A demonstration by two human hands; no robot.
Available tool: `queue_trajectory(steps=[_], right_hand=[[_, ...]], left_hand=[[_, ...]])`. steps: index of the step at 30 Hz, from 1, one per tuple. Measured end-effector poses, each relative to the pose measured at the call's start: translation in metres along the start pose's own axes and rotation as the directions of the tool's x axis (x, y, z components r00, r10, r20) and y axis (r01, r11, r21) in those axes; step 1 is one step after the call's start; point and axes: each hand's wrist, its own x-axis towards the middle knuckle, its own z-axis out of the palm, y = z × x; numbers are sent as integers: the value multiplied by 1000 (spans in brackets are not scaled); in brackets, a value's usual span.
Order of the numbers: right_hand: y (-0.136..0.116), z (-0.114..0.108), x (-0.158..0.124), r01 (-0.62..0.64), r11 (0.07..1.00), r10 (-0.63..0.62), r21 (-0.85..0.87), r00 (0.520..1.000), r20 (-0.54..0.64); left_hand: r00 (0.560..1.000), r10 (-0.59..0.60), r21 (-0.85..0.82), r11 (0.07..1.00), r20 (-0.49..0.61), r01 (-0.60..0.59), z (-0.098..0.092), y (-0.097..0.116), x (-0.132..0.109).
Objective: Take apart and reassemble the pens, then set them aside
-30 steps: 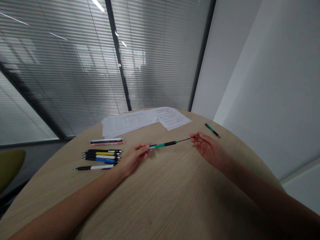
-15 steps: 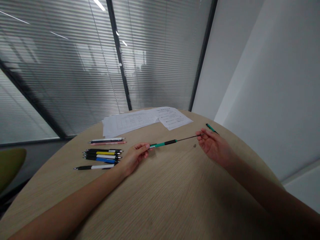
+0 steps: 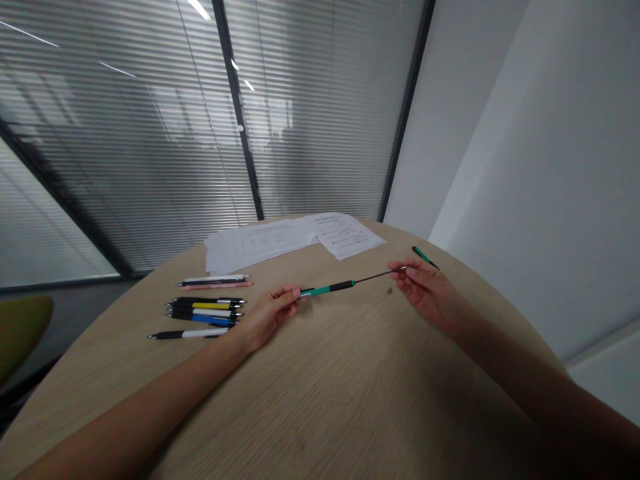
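Note:
My left hand (image 3: 267,315) pinches the back end of a green pen barrel with a black grip (image 3: 327,289), held just above the wooden table (image 3: 320,387). A thin dark refill (image 3: 377,275) sticks out of the barrel's front. My right hand (image 3: 425,290) pinches the far tip of that refill between thumb and fingers. A small dark part (image 3: 389,291) lies on the table under the refill. Another green pen piece (image 3: 425,257) lies just beyond my right hand.
Several pens (image 3: 205,311) lie in a row left of my left hand, with two more (image 3: 215,283) behind them. Printed paper sheets (image 3: 295,239) lie at the table's far side. Glass with blinds stands behind, a white wall on the right.
My right hand moved right, drawing the refill further out of the barrel, then eased back slightly. A small dark part appeared on the table. My left hand stayed put.

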Motion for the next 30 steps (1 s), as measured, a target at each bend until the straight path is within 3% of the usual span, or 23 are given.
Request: queue_trajectory(steps=[11, 15, 17, 19, 21, 23, 27, 30], right_hand=[[-7, -14, 13, 52, 997, -45, 51, 991, -130], [7, -23, 17, 139, 969, -165, -204, 979, -117], [19, -27, 18, 184, 878, -223, -442, 974, -37], [32, -31, 17, 268, 718, -239, -643, 962, 134], [44, -34, 17, 370, 536, -196, -758, 929, 315], [50, -36, 16, 440, 416, -107, -796, 893, 437], [52, -37, 15, 519, 322, 70, -792, 821, 566], [49, -37, 15, 559, 282, 119, -780, 786, 606]], left_hand=[[997, -37, -172, 985, -61, 26, -2, 3, 1], [996, -40, -197, 980, -83, 23, -1, 4, 1], [996, -42, -201, 979, -79, 25, 0, 4, 1], [996, -42, -199, 980, -76, 26, -1, 4, 1], [997, -40, -191, 981, -72, 26, -1, 3, 2], [997, -35, -183, 983, -65, 23, -2, 2, 2], [998, -28, -170, 985, -49, 19, -3, 1, 4], [999, -26, -168, 986, -43, 18, -3, 1, 4]])
